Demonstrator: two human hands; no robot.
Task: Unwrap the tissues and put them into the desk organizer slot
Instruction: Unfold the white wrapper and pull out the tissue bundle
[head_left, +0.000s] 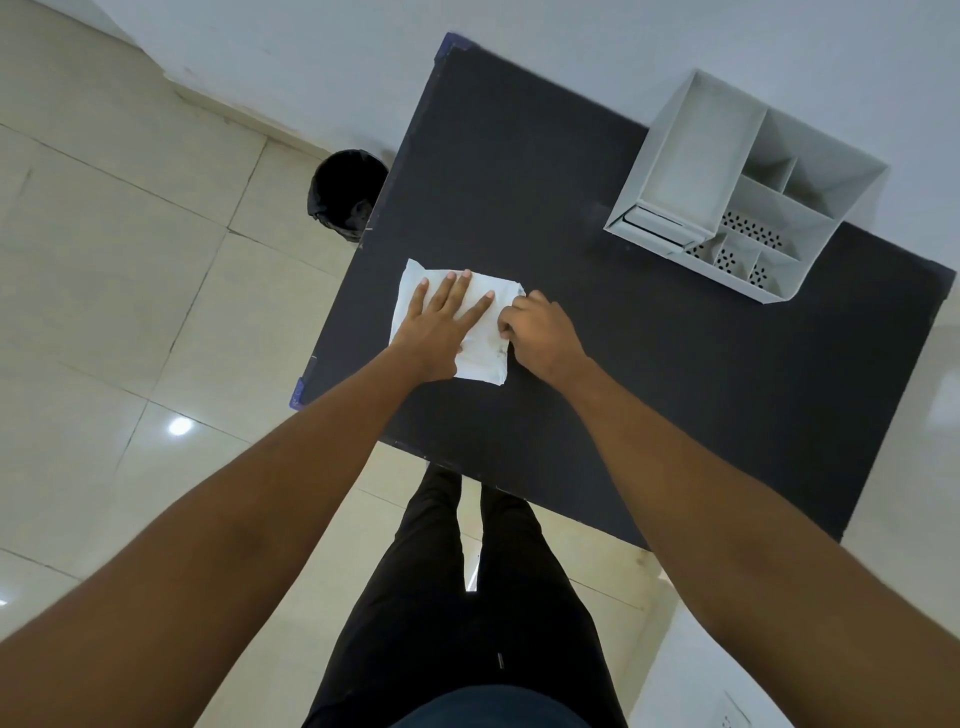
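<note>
Pinching the pack's (483, 338) right edge on the desk (675, 389), right hand (540, 332) could tear tissues if yanked while left hand (441, 322) lies flat, fingers spread, pinning it, far from the organizer (675, 156)

- One view only, from a camera on the person's head, so no second view overlaps it
- It looks steeply down and forward over both outstretched forearms to the dark surface (649, 374)
- The wide lens bends straight lines; the surface sits rotated, its far corner toward the top
- The hands lie near mid-frame at arm's reach; the person's own legs (467, 597) fill the bottom
- Tiled floor (130, 312) spreads left, and a pale wall (519, 31) runs along the top
</note>
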